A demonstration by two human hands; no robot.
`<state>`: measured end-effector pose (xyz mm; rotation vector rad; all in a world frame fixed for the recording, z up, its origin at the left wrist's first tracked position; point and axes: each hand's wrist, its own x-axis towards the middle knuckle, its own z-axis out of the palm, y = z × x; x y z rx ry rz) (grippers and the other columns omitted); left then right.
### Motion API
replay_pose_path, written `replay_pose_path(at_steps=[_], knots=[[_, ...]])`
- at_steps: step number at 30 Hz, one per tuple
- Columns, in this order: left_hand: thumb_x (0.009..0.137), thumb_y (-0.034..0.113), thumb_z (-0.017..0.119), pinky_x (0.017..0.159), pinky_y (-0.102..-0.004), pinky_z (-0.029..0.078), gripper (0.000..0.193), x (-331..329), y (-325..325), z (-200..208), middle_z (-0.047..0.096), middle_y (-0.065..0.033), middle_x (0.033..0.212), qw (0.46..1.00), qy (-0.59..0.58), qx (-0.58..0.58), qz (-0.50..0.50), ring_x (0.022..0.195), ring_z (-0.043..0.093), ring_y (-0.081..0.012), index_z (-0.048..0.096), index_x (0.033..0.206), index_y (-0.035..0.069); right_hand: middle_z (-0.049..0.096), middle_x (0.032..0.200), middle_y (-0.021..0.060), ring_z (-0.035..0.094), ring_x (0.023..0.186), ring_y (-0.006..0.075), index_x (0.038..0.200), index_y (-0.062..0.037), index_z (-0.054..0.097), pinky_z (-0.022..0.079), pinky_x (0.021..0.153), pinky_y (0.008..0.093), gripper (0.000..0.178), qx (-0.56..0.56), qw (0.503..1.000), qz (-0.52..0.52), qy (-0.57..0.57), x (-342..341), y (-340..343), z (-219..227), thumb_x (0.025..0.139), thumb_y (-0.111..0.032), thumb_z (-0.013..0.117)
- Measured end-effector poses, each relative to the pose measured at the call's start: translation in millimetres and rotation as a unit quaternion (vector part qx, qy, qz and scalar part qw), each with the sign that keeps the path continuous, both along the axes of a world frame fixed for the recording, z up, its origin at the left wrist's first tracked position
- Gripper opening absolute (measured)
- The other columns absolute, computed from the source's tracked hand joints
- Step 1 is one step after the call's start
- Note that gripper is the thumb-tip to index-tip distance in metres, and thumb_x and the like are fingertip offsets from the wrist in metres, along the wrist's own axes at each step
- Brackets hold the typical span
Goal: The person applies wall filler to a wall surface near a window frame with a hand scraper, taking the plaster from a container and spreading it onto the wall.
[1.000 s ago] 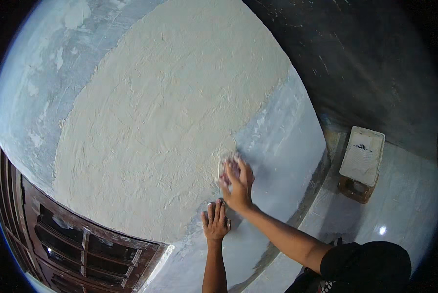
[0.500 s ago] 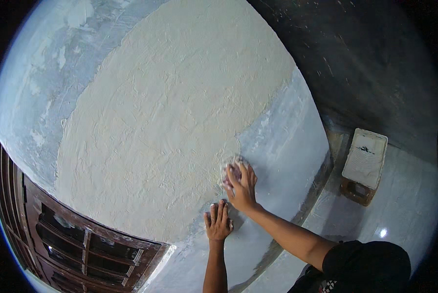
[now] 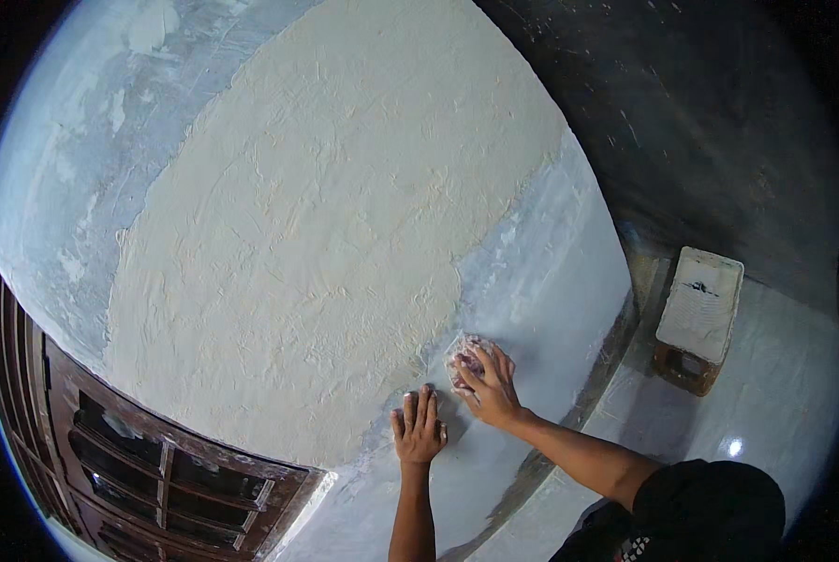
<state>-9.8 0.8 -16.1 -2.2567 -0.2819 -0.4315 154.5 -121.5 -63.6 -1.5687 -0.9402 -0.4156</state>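
My right hand (image 3: 494,397) is closed round a maroon wad (image 3: 467,357) smeared with cream paste; whether it is cloth or sponge cannot be told. It presses the wad to the wall at the lower right border of a textured cream coat (image 3: 307,215). Flat against the pale bluish wall (image 3: 569,281), just left of and below the wad, lies my left hand (image 3: 419,428). Its fingers are stretched out with nothing in them, and paste marks the fingertips. Raised ridges and streaks cover the cream coat, which fills the middle of the wall.
To the right, a white paint tray (image 3: 699,302) with cream paste in it rests on a brown stool-like support (image 3: 685,368). Dark wooden window panels (image 3: 167,459) stand at the lower left. A dark wall (image 3: 710,122) rises at upper right, above a glossy pale floor (image 3: 775,393).
My right hand has moved down and to the right with the wad, off the cream coat's edge onto the bluish wall. My left hand stays in place.
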Motion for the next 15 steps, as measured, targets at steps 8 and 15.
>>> replay_pose_path(at_steps=[8, 15], knots=[[0.076, 0.039, 0.062, 0.118, -0.0564, 0.012, 0.075, 0.7, -5.0, 2.8, 0.034, -0.0005, 0.159, 1.0, 0.01, -0.007, 0.007, 0.145, 0.032, -0.029, 0.045, 0.147, 0.018, 0.035, 0.146, 0.0192, 0.031, 0.131, 0.0493, 0.136, -0.0172, 0.057, 0.028, 0.104, 0.059, 0.057, 0.069, 0.995, -0.042, -0.052, 32.3, 19.6, 48.4, 0.082, -0.024, 0.074], [0.077, 0.042, 0.062, 0.118, -0.0562, 0.012, 0.075, -2.5, -0.8, 0.8, 0.034, -0.0003, 0.159, 1.0, 0.011, 0.012, 0.009, 0.145, 0.033, -0.029, 0.045, 0.146, 0.018, 0.036, 0.147, 0.0154, 0.031, 0.133, 0.0454, 0.131, -0.0162, 0.061, 0.029, 0.103, 0.0578, 0.052, 0.074, 0.997, -0.019, -0.032, 31.2, 5.7, 48.9, 0.083, -0.029, 0.075]])
